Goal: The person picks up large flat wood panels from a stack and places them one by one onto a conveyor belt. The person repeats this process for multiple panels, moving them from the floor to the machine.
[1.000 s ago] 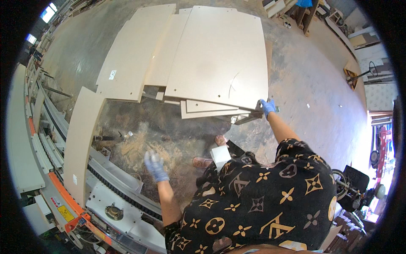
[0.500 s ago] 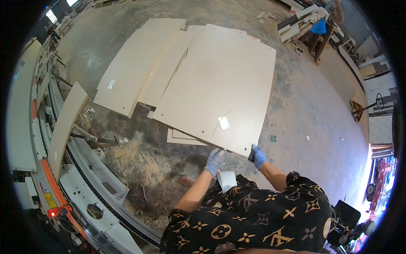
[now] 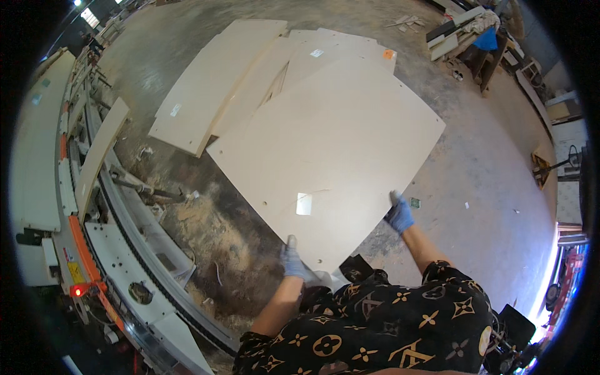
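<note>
A large pale board (image 3: pixel 319 144) lies turned with one corner toward my body, its near part between my hands. Small holes run near its edges, and a white label (image 3: pixel 304 204) sits on its face. My left hand (image 3: pixel 292 259), in a blue-grey glove, grips the near left edge with the thumb on top. On the right edge my gloved right hand (image 3: pixel 400 214) is closed, thumb up, its other fingers hidden under the board. Beneath and beyond it lie more pale boards, one with an orange sticker (image 3: pixel 389 54). Another board (image 3: pixel 215 81) rests to the left.
On the left runs a long machine with a curved rail (image 3: pixel 147 269), an orange edge and a red lamp (image 3: pixel 77 290). A narrow pale panel (image 3: pixel 103 153) leans there. Scrap boards and a blue bag (image 3: pixel 485 39) stand at the far right. Sawdust covers parts of the concrete floor.
The board has turned and slid toward me, its near corner now at my body. My left hand has moved left and nearer; my right hand has moved slightly right and farther up.
</note>
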Demonstrator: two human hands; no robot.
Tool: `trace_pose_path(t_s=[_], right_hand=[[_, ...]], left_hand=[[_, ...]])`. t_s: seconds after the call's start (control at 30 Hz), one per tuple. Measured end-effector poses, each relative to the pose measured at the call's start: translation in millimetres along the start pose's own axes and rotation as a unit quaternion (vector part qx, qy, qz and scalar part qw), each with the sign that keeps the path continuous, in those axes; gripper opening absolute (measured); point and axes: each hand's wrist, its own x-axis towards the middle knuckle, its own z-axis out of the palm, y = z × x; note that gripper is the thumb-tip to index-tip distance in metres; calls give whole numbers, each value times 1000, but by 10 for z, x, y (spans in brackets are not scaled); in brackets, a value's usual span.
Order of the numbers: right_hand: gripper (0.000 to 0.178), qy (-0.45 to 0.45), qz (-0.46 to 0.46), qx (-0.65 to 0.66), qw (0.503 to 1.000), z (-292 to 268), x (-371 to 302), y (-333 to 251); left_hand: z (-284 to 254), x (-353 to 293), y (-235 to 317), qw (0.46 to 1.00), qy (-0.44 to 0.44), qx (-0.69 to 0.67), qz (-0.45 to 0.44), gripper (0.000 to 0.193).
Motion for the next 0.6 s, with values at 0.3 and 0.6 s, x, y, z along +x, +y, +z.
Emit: trace_pose_path(t_s=[0.3, 0.6], right_hand=[[58, -48, -75, 28, 996, -628, -105, -160], [52, -139, 90, 115, 980, -571, -1516, 1347]], left_hand=[[-1985, -694, 948, 956, 76, 180, 220, 46], [-4147, -2249, 1210, 780, 285, 454, 323, 48]])
